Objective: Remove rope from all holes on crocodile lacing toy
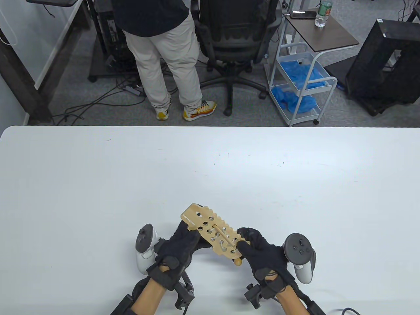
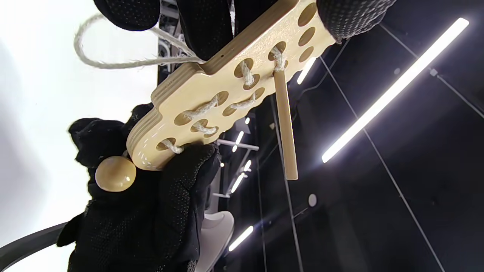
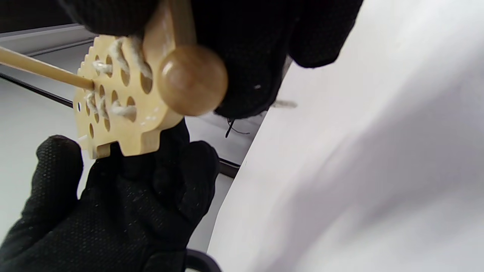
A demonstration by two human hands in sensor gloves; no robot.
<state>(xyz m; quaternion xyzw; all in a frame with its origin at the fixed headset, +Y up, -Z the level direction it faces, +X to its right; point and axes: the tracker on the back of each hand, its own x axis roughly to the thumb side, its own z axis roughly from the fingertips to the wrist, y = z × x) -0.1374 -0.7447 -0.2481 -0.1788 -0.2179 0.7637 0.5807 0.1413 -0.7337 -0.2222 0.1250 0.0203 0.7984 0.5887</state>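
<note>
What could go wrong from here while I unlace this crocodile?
The rope is laced through several holes, so a hard pull may bind rather than slide. The wooden needle dangles free and could catch in a hole. Both the left hand and right hand hold the crocodile board off the table; it may twist.

No legible text, numbers or brand marks in any view. The water bottle (image 1: 321, 13) on the side cart (image 1: 331, 36) carries a green label, possibly printed, but too small for me to read. The crocodile board (image 1: 213, 233) I hold bears no lettering.
</note>
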